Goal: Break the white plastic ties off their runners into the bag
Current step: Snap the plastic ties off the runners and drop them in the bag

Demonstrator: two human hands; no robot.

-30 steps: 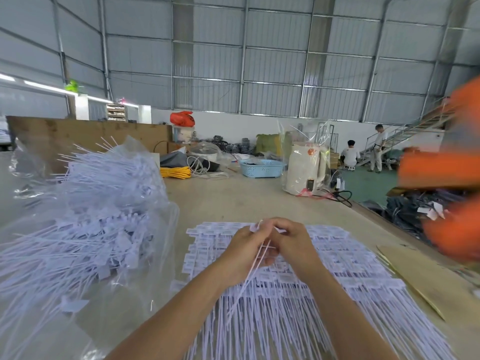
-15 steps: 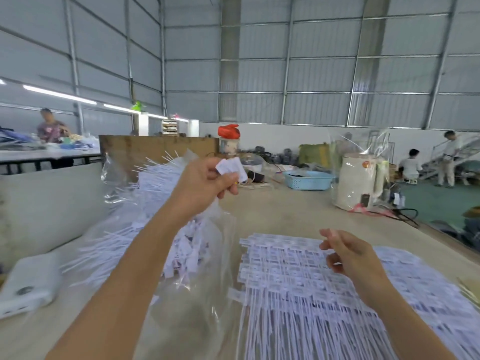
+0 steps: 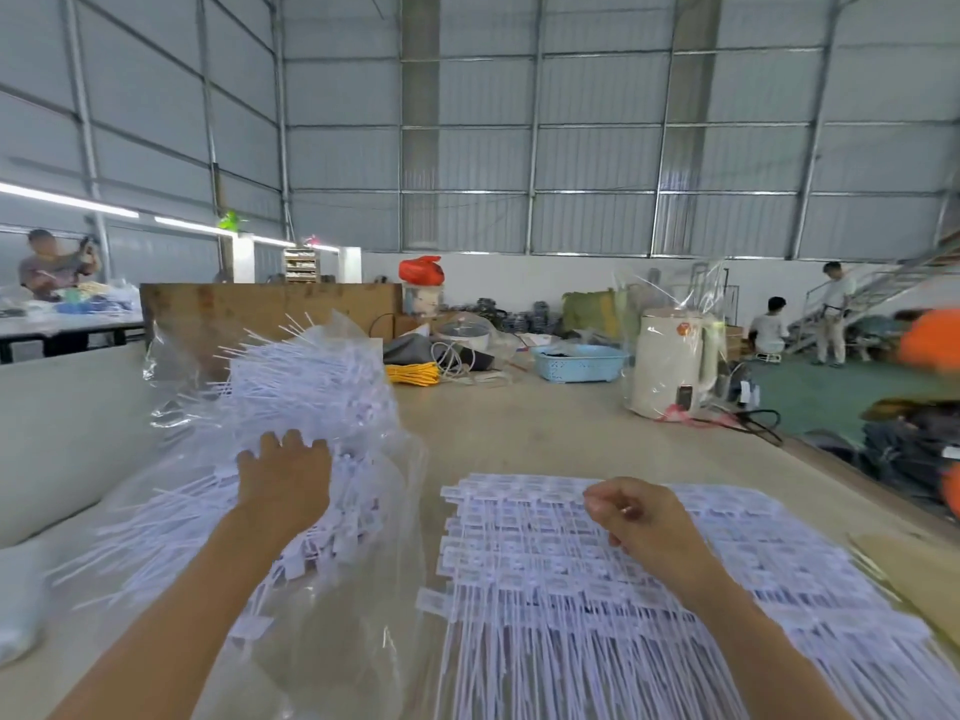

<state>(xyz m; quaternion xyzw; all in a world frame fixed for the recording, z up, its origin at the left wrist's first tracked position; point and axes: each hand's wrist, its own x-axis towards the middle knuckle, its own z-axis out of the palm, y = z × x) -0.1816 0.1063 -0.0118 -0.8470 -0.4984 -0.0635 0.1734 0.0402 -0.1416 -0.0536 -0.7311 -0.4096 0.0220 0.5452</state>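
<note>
Lying flat on the desk (image 3: 545, 433), a big sheet of white ties on runners (image 3: 597, 574) is the main thing to see. Left of the sheet sits a clear bag (image 3: 363, 511) stuffed with loose ties (image 3: 311, 387). The left hand (image 3: 283, 480) reaches into the bag with its fingers straight, resting on the loose ties. The right hand (image 3: 636, 517) hovers over the far end of the sheet with its fingers curled, and it holds nothing. Beyond the sheet stand a blue basket (image 3: 579, 362) and a white kettle (image 3: 670, 368) wrapped in clear plastic.
</note>
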